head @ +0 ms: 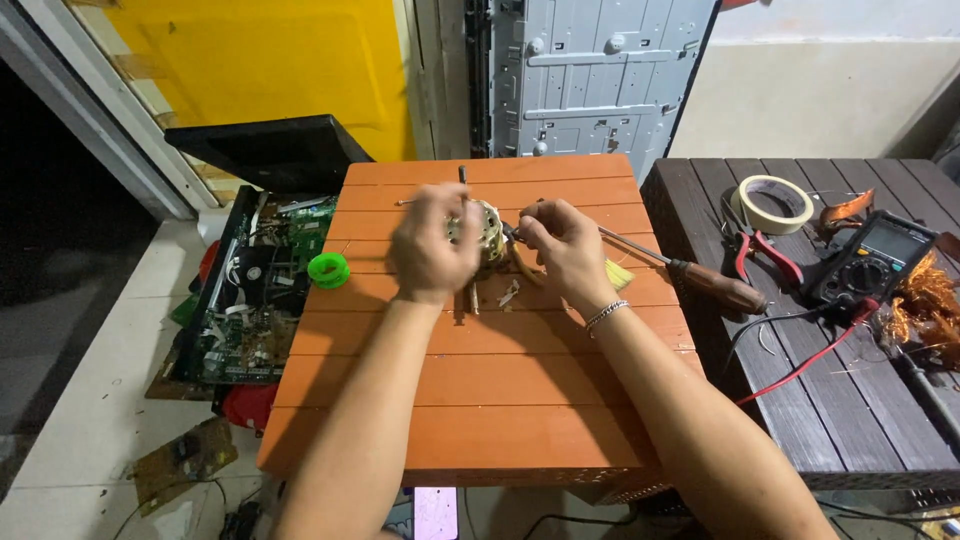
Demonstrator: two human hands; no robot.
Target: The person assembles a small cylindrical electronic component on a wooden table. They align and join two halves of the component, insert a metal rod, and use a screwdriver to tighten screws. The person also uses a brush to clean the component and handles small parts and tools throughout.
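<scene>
We reach both bare forearms forward, converging. Our left hand (432, 245), motion-blurred, shows its back with fingers curled inward. Our right hand (562, 245) faces it, fingers pinched, wrist slightly bent.

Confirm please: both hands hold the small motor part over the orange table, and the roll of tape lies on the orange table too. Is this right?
Not quite. In the head view both hands, left and right, hold the motor part over the orange table, but the roll of tape lies on the dark table.
</scene>
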